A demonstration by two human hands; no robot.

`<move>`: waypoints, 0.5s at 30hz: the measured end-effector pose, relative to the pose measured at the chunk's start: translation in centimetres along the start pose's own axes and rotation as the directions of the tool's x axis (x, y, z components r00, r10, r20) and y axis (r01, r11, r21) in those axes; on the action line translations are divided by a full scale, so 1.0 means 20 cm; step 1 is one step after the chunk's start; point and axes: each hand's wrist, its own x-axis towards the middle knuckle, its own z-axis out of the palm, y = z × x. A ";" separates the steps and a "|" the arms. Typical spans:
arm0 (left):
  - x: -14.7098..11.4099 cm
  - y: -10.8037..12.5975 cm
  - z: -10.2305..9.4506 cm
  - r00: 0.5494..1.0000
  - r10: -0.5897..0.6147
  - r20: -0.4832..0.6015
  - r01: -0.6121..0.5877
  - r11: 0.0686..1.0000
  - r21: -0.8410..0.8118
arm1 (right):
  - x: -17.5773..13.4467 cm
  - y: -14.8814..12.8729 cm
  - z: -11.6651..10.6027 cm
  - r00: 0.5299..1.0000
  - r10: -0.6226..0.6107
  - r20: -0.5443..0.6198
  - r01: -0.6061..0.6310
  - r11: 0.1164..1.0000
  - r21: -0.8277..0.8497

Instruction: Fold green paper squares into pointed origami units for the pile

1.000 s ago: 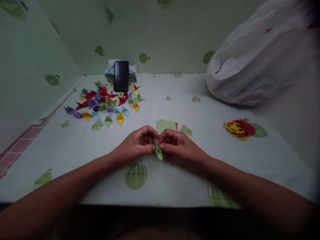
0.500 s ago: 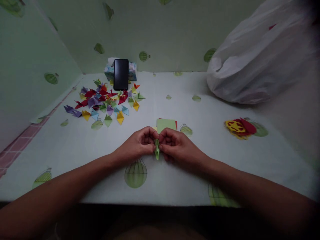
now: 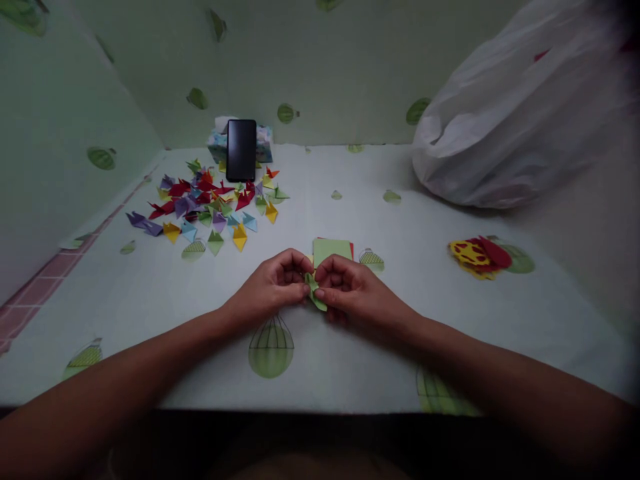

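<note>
A small piece of folded green paper [image 3: 317, 297] is pinched between my two hands near the middle of the table. My left hand [image 3: 283, 279] grips its left side with thumb and fingers closed. On the other side, my right hand [image 3: 353, 288] presses it between thumb and fingertips. The fingers partly cover the paper, so its full shape is hidden. Just beyond my hands lies a stack of square paper sheets [image 3: 332, 249], a green one on top and a red edge showing beneath.
Many colourful folded paper cranes [image 3: 205, 200] are heaped at the back left. Behind them a black phone [image 3: 241, 151] leans on a tissue box [image 3: 265, 145]. At right are yellow and red cut-out pieces [image 3: 473, 253] and a large white plastic bag [image 3: 480, 133].
The folded green paper has turned from upright to slanted, its lower end now pointing right. My hands have shifted slightly and still hold it.
</note>
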 end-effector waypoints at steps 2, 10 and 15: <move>0.00 -0.01 0.00 1.000 0.006 0.012 -0.007 1.000 0.003 | 0.00 0.01 0.00 1.000 -0.001 -0.003 0.001 1.000 0.014; 0.00 -0.02 0.00 0.997 0.083 0.007 -0.083 0.984 0.160 | 0.01 0.04 0.00 0.999 -0.023 -0.024 0.024 0.997 0.077; 0.00 -0.02 0.00 0.993 0.122 -0.005 -0.118 0.965 0.234 | 0.01 0.03 0.00 0.999 -0.023 -0.029 0.025 0.996 0.082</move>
